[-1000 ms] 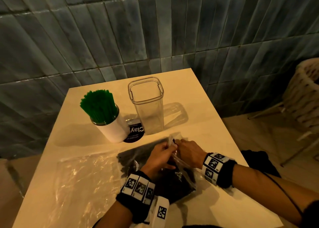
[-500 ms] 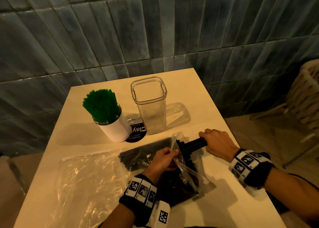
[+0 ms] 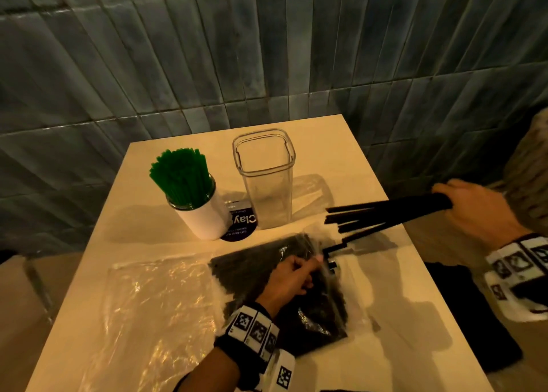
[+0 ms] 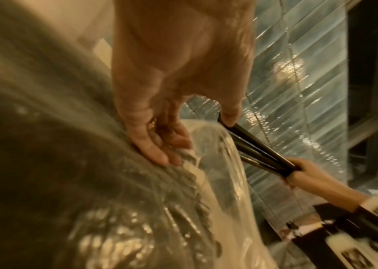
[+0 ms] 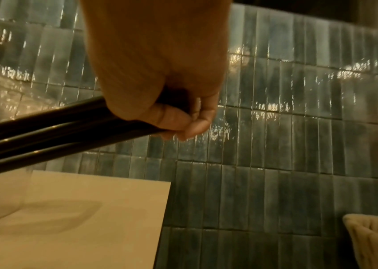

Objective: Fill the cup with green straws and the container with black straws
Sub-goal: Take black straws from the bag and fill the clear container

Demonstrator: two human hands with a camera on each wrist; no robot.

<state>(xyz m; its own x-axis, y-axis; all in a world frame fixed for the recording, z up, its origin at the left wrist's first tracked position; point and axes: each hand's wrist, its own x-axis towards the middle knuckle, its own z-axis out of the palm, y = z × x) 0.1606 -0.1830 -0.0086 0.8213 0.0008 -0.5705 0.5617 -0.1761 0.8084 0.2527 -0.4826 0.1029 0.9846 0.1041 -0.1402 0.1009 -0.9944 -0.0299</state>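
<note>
A white cup packed with green straws stands at the table's back left. Beside it stands a tall clear container, with nothing inside. My right hand grips a bundle of black straws above the table's right edge, clear of the bag; the same bundle fills the right wrist view. My left hand pinches the mouth of a clear plastic bag of black straws that lies on the table, seen close as fingers on the plastic.
An emptied clear plastic bag lies flat at the front left. A round black coaster sits between cup and container. The table backs onto a tiled wall. A woven chair stands to the right.
My right hand has pulled a bundle of black straws out of the bag and carried it up and to the right. My left hand has stayed on the bag's mouth.
</note>
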